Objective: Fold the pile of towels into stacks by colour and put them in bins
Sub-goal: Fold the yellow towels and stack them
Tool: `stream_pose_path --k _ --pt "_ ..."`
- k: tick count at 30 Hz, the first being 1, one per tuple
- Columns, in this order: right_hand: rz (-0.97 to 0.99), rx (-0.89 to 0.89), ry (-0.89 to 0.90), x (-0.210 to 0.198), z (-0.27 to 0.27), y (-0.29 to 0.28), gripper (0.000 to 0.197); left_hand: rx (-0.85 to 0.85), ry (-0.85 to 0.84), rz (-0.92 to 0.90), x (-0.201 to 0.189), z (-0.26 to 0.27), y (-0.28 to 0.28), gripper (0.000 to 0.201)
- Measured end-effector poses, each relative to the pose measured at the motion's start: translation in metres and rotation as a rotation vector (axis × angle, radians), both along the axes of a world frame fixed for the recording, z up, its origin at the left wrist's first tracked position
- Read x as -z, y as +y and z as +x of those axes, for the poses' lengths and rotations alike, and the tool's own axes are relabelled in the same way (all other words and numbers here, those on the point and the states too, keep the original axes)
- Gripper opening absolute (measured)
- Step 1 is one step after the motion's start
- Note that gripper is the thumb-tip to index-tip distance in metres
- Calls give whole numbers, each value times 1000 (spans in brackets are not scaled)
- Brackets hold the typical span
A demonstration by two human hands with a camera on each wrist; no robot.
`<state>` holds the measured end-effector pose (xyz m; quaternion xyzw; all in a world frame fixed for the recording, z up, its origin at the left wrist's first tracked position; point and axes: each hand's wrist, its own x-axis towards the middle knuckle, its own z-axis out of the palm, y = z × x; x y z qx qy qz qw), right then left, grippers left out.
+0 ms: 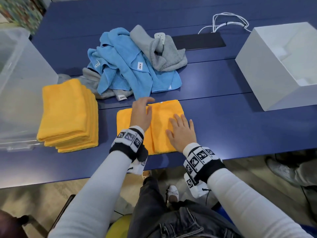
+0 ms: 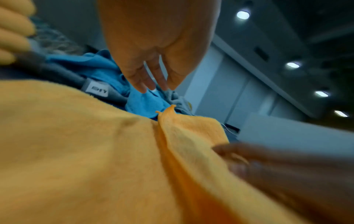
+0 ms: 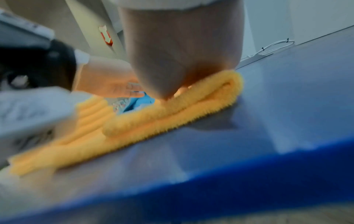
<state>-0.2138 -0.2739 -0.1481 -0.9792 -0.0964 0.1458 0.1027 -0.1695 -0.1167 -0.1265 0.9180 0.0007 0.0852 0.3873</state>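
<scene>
Both flat, fingers straight — left hand [image 1: 141,115] and right hand [image 1: 182,133] press the yellow towel [image 1: 164,114].

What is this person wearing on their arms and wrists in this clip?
Both arms are in long pale sleeves. Behind the bare left hand and the bare right hand, each wrist carries a black strap holding white blocks printed with black-and-white square markers. A thin dark cord hangs from the right wrist's block.
</scene>
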Motion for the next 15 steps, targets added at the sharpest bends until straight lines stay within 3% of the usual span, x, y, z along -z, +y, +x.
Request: stream_pose_path --k 3,6,9,15 --pt "29 -8 -128 -9 22 2 46 320 212 351 6 -17 -2 46" --pt "-23 -118 -31 -2 44 3 52 432 518 596 16 -22 4 85" --pt "-91 -131 106 4 60 -7 59 469 551 677 21 -22 9 101" --pt "-88 -42 172 3 73 -14 74 438 570 697 17 -15 9 119"
